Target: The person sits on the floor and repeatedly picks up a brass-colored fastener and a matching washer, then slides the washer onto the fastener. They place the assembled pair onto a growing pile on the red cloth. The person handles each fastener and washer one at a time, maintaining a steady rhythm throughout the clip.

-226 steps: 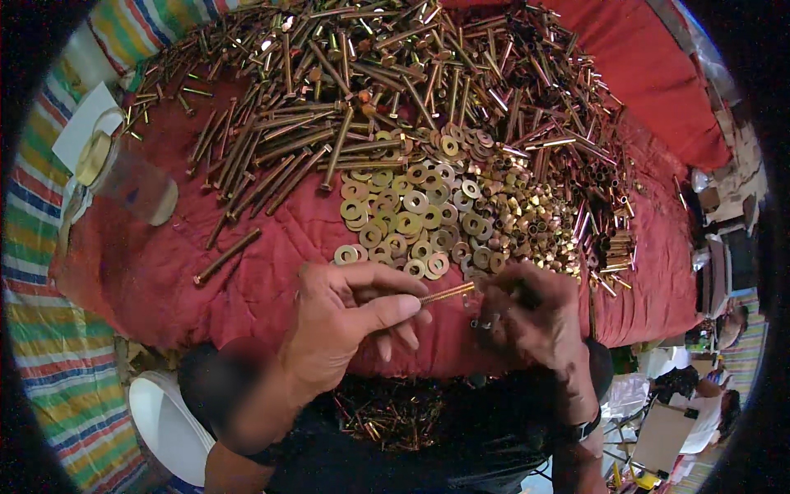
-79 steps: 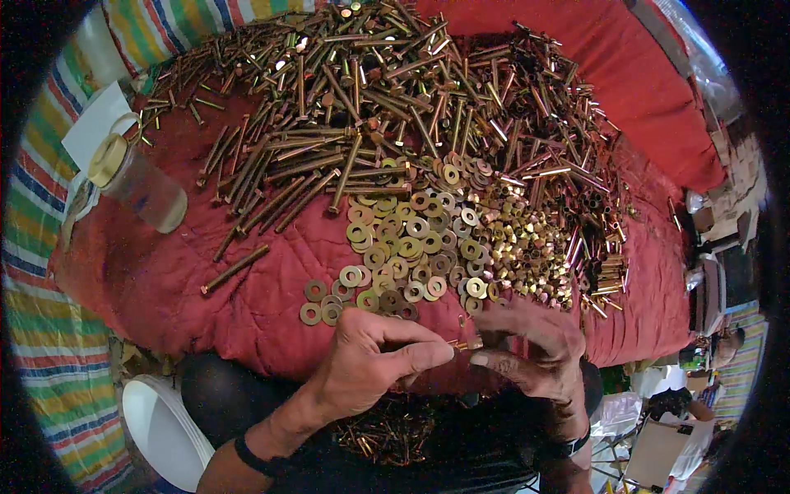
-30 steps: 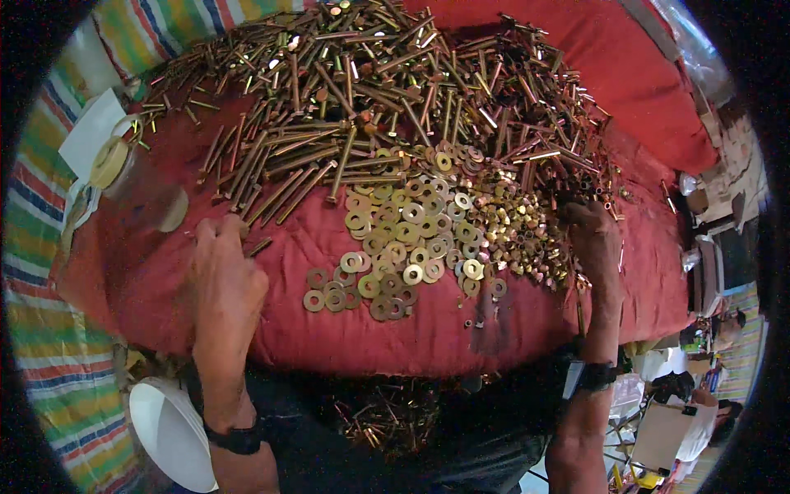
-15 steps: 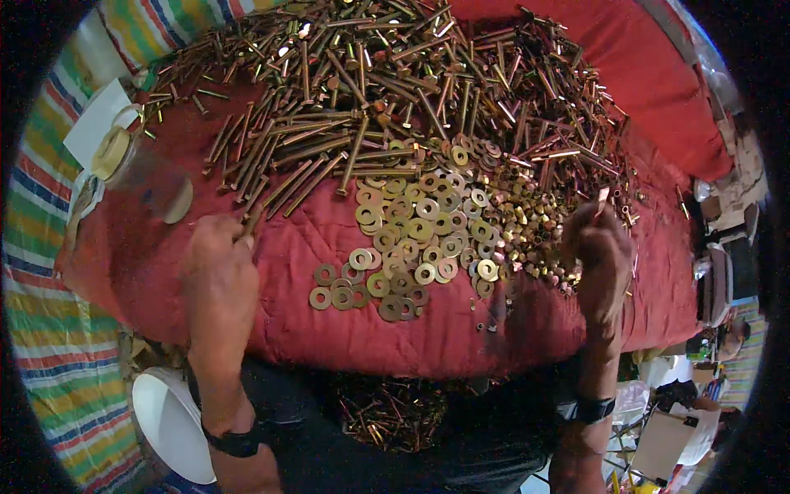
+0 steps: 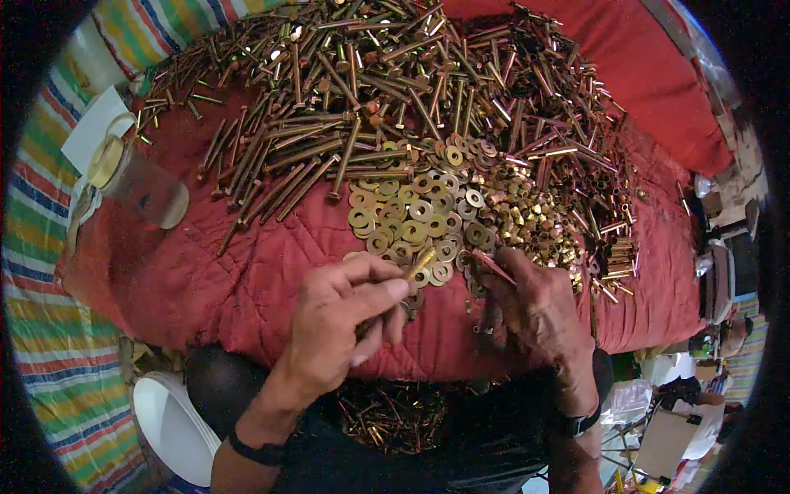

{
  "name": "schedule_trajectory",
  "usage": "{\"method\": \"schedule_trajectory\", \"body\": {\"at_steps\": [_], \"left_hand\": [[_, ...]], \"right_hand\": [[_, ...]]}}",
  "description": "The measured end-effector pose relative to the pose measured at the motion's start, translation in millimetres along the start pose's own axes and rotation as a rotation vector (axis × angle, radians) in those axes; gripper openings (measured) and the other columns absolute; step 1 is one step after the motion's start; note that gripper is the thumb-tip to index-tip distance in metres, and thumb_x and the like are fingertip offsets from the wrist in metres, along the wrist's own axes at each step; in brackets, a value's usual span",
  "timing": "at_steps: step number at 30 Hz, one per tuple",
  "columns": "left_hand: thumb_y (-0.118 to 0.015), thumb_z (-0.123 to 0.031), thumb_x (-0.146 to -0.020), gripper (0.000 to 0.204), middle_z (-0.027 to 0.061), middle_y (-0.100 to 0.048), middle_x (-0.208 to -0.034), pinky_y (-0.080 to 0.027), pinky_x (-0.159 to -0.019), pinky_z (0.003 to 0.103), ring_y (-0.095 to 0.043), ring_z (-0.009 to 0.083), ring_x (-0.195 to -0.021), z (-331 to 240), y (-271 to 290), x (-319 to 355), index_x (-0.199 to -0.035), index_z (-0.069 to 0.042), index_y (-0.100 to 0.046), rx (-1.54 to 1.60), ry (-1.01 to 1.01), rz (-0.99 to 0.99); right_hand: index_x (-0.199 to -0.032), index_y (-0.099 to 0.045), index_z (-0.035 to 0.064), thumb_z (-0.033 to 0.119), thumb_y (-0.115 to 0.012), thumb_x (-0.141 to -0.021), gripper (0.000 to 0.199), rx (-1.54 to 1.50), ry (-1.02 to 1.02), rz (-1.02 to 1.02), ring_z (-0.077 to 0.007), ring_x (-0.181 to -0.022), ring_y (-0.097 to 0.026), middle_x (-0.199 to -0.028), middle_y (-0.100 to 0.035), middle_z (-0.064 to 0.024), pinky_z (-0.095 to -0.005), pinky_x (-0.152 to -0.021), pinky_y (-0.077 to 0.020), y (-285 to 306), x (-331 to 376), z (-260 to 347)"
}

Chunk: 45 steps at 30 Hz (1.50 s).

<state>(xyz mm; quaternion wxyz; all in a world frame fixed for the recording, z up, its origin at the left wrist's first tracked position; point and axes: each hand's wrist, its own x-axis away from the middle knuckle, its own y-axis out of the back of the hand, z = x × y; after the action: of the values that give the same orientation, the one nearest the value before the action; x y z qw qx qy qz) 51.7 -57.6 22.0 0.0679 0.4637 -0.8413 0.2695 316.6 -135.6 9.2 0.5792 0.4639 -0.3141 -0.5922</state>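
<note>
In front of the washer pile, my left hand (image 5: 341, 317) pinches a bolt; its golden threaded end (image 5: 422, 263) sticks out past the thumb and forefinger. Much of the bolt is hidden in the hand. Just to the right, my right hand (image 5: 539, 305) grips a slim, coppery metal sleeve (image 5: 492, 267), which points toward the bolt but stays apart from it. Flat golden washers (image 5: 414, 232) spread beyond both hands. Small brassy nuts (image 5: 527, 206) lie heaped to their right. Long hex bolts (image 5: 304, 132) are piled farther back, several with their heads toward me.
Red padded cloth (image 5: 271, 284) covers the work surface. A jar with a yellowish lid (image 5: 148, 189) lies at the left. Short metal tubes (image 5: 619, 257) sit at the right. A white basin (image 5: 169, 424) stands below left, and more fasteners (image 5: 395, 416) lie below the front edge.
Both hands have come inward to the middle, the left from the bolts at the left, the right from the right-hand side. The bolt and the sleeve now face each other.
</note>
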Motion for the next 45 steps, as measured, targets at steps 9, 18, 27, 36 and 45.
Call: {"method": "schedule_trajectory", "body": {"at_steps": [9,18,27,36,45], "left_hand": [[-0.064,-0.014,-0.099,0.018,0.0025,-0.065,-0.065,-0.037,-0.044,0.025,-0.05,0.0058,-0.047,15.9,-19.8,-0.4,-0.101,0.003,-0.069,-0.262,0.029,0.061],[-0.071,-0.015,-0.093,0.023,0.0088,-0.065,-0.069,-0.047,-0.053,0.031,-0.061,0.0144,-0.057,40.3,-22.9,-2.5,-0.109,0.002,-0.07,-0.8,-0.521,0.025],[-0.062,-0.006,-0.081,0.03,0.0062,-0.056,-0.076,-0.047,-0.052,0.028,-0.058,0.0147,-0.059,52.7,-21.9,-5.6,-0.105,0.011,-0.068,-1.476,-1.125,-0.019],[-0.065,-0.005,-0.071,0.046,0.0101,-0.067,-0.085,-0.052,-0.055,0.033,-0.067,0.0206,-0.066,55.5,-21.2,-5.1,-0.114,0.007,-0.07,-1.411,-1.179,-0.005],[-0.071,-0.002,-0.086,0.017,0.0103,-0.069,-0.081,-0.051,-0.054,0.029,-0.069,0.0171,-0.064,53.7,-33.4,-8.3,-0.102,0.002,-0.071,-0.9,-0.889,-0.122]], "right_hand": [[-0.11,-0.068,-0.0041,0.001,-0.069,-0.092,0.019,-0.633,-0.367,0.016,-0.0113,-0.075,-0.068,-0.086,-0.073,-0.0084,-0.029,-0.063,-0.0527,9.8,1.0,6.8],[-0.113,-0.068,-0.0036,0.0,-0.071,-0.092,0.022,-0.879,-0.489,0.136,-0.0145,-0.079,-0.07,-0.09,-0.074,-0.0094,-0.0293,-0.065,-0.0546,14.5,0.6,34.5],[-0.112,-0.068,-0.0029,-0.001,-0.07,-0.092,0.021,-0.187,-0.07,-0.002,-0.0174,-0.074,-0.07,-0.084,-0.072,-0.011,-0.0314,-0.063,-0.0541,0.0,12.9,32.4],[-0.121,-0.063,-0.002,0.004,-0.07,-0.093,0.029,-0.715,-0.475,0.127,-0.0158,-0.077,-0.07,-0.092,-0.071,-0.0091,-0.0308,-0.065,-0.0547,10.5,12.1,30.4],[-0.107,-0.063,-0.0009,0.025,-0.058,-0.105,0.027,-1.003,-0.502,-0.077,-0.0199,-0.066,-0.066,-0.092,-0.071,-0.0106,-0.03,-0.064,-0.0532,11.1,8.6,48.0]]}}
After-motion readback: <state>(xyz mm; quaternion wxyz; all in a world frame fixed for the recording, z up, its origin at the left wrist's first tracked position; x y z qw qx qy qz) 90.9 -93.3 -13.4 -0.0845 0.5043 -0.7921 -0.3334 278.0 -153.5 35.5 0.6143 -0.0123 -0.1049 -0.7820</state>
